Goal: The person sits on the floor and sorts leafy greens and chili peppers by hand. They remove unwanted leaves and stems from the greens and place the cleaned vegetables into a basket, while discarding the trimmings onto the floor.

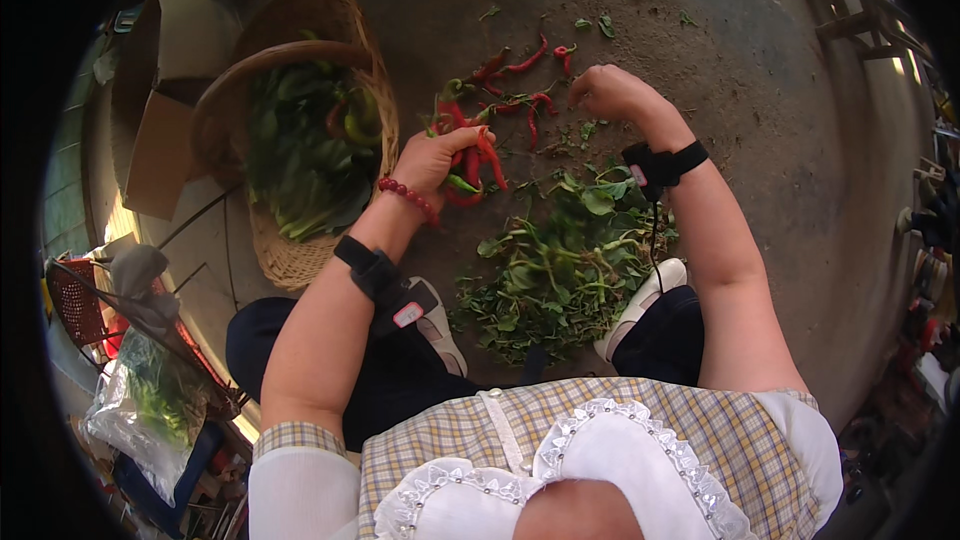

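A bunch of red chili peppers (471,165), with green stems and one green pepper among them, is gripped in my left hand (431,157). This hand is beside the right rim of a wicker basket (289,255). Leafy greens (300,157) fill the basket, and a few green peppers (362,120) lie on top of them. More red chili peppers (532,56) are scattered on the floor between my hands. My right hand (611,94) hovers just right of them with its fingers curled. Its fingertips face away from view, so anything between them is hidden.
A heap of leaves and stems (555,270) lies on the floor between my shoes. Behind the basket stands an open cardboard box (180,37). At the left is a clear plastic bag of greens (150,405). A wooden stool (840,0) is at the upper right.
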Demonstrator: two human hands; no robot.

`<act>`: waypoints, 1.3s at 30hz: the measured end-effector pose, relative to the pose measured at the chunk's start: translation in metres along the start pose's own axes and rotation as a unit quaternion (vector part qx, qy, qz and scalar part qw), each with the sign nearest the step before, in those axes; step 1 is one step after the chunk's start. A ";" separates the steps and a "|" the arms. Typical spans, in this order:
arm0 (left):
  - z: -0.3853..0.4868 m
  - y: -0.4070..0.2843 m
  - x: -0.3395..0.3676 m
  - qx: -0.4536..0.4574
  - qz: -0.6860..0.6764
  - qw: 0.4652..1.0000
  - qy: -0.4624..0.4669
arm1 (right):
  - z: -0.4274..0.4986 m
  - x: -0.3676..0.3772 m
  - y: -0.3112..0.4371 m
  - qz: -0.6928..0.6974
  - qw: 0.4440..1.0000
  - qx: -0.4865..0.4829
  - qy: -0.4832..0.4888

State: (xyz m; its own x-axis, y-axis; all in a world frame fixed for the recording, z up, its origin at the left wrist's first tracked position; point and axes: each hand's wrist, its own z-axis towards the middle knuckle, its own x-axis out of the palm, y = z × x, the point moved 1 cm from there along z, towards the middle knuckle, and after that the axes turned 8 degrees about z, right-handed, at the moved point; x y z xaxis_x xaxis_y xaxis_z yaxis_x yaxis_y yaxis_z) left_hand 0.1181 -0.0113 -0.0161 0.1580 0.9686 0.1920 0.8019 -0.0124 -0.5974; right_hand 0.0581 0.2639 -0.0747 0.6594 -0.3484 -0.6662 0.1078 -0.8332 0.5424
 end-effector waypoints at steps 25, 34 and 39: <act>-0.011 -0.003 0.003 0.030 -0.039 0.998 0.046 | -0.008 -0.005 0.047 0.322 0.938 -0.099 -0.077; -0.017 -0.010 0.004 0.071 -0.105 0.985 0.121 | -0.039 -0.033 0.098 0.325 0.927 -0.175 0.069; -0.021 -0.011 0.010 0.115 -0.019 0.987 0.107 | -0.033 -0.047 0.093 0.176 0.885 -0.335 -0.271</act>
State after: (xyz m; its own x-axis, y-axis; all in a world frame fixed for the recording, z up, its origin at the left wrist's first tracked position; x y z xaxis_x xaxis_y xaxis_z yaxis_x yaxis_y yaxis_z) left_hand 0.1232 -0.0070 0.0084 0.2680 0.8924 0.3631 0.6618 0.1034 -0.7425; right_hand 0.0615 0.2164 0.0239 0.3062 -0.8420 -0.4441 0.5031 -0.2529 0.8264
